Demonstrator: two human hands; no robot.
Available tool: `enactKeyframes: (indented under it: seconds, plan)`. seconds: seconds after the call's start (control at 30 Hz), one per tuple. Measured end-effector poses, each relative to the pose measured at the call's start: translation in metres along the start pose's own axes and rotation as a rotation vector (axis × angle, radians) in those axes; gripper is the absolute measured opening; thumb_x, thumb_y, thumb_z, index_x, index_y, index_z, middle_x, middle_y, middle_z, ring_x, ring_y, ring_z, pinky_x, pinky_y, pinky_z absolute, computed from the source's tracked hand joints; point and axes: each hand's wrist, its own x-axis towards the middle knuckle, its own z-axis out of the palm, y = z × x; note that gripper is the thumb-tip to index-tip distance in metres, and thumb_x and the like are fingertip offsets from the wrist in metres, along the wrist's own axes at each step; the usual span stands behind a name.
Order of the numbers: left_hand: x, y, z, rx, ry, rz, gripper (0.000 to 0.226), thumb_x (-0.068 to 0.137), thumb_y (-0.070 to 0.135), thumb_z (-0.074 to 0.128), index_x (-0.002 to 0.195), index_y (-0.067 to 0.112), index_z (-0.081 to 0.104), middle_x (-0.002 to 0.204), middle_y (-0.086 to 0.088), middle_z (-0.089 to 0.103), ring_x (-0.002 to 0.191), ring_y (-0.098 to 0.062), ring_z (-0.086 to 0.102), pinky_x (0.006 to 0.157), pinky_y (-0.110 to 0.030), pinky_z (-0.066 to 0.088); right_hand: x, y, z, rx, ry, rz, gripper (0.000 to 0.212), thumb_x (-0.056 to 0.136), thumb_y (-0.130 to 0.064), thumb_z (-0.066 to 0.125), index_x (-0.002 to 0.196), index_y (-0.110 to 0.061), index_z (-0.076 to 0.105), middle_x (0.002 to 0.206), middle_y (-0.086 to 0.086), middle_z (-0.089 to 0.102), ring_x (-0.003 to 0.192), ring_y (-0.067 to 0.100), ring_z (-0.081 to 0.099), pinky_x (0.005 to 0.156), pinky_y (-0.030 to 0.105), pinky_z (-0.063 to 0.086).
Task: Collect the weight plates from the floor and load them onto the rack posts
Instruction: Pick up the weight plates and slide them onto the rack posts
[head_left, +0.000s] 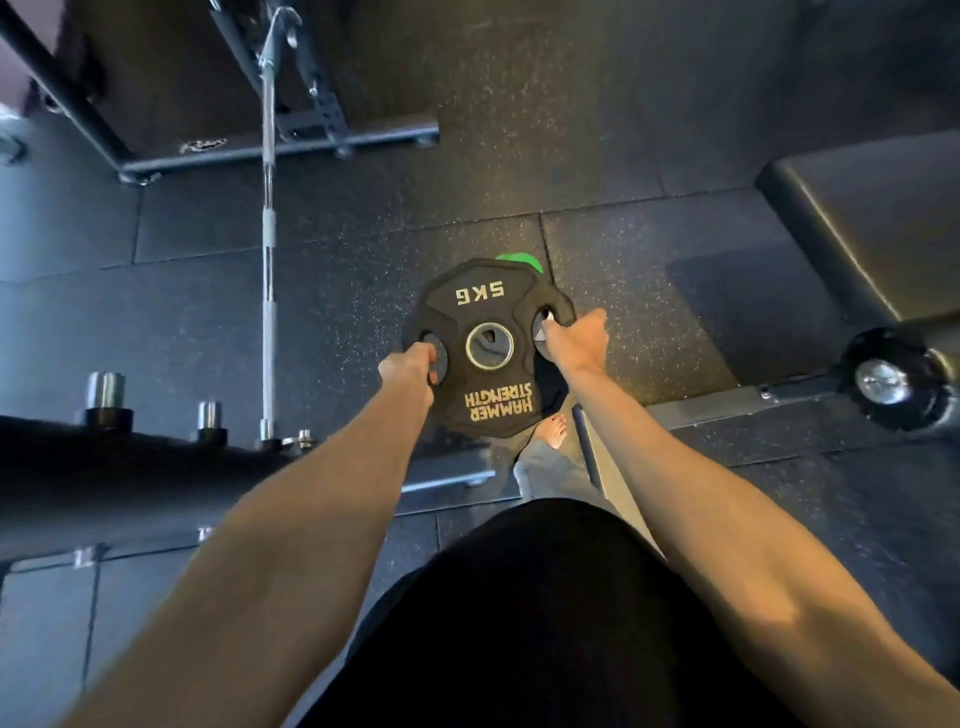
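A black 5 kg weight plate (485, 306) with gold lettering is held flat above the floor in front of me. My left hand (410, 370) grips its left grip hole and my right hand (579, 338) grips its right grip hole. A green plate edge (519, 261) shows on the floor just beyond it. At the left, the dark rack (104, 467) carries two short chrome posts (105, 391), both bare.
A chrome barbell (268, 260) runs from the rack away across the black rubber floor. A padded bench (878, 218) stands at the right, with a black roller end (896, 382) below it. A steel frame base (280, 150) lies at the far left. My bare foot (555, 431) is under the plate.
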Motion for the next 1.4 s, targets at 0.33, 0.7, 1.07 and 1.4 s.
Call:
enactKeyframes:
  seconds: [0.33,0.7,1.07,1.4]
  plan:
    - [-0.104,-0.067,-0.133,-0.091,-0.05,0.205,0.025,0.068,0.008,0.073,0.092,0.002,0.068,0.081,-0.015,0.063,0.054,-0.018,0.051,0.061,-0.031,0.042,-0.176,0.047,-0.053,0.232,0.07,-0.044,0.042,0.075,-0.027,0.079,0.099,-0.014,0.046,0.103,0.005,0.057,0.097,0.024,0.059,0.073,0.034,0.047]
    - [-0.309,-0.105,-0.291,-0.298,-0.134,0.5,0.027,0.077,0.003,0.076,0.077,0.014,0.052,0.07,-0.01,0.053,0.05,-0.018,0.05,0.064,-0.035,0.044,-0.379,0.061,-0.144,0.561,-0.193,-0.26,0.048,0.049,-0.032,0.075,0.086,-0.023,0.046,0.086,0.007,0.066,0.084,0.025,0.068,0.08,0.046,0.056]
    - [-0.428,-0.16,-0.509,-0.573,0.117,0.728,0.022,0.079,0.003,0.075,0.097,0.012,0.065,0.082,-0.008,0.067,0.076,-0.024,0.064,0.062,-0.028,0.052,-0.591,0.044,-0.102,0.634,-0.53,-0.489,0.037,0.068,-0.011,0.073,0.081,-0.02,0.039,0.068,0.004,0.056,0.055,0.017,0.052,0.054,0.03,0.044]
    - [-0.437,-0.171,-0.719,-0.728,0.392,0.809,0.02,0.075,-0.001,0.076,0.086,0.012,0.067,0.056,0.002,0.064,0.048,-0.013,0.057,0.05,-0.022,0.048,-0.756,0.015,0.049,0.601,-0.762,-0.629,0.026,0.07,-0.008,0.071,0.084,-0.011,0.049,0.053,0.003,0.051,0.04,0.014,0.046,0.045,0.026,0.04]
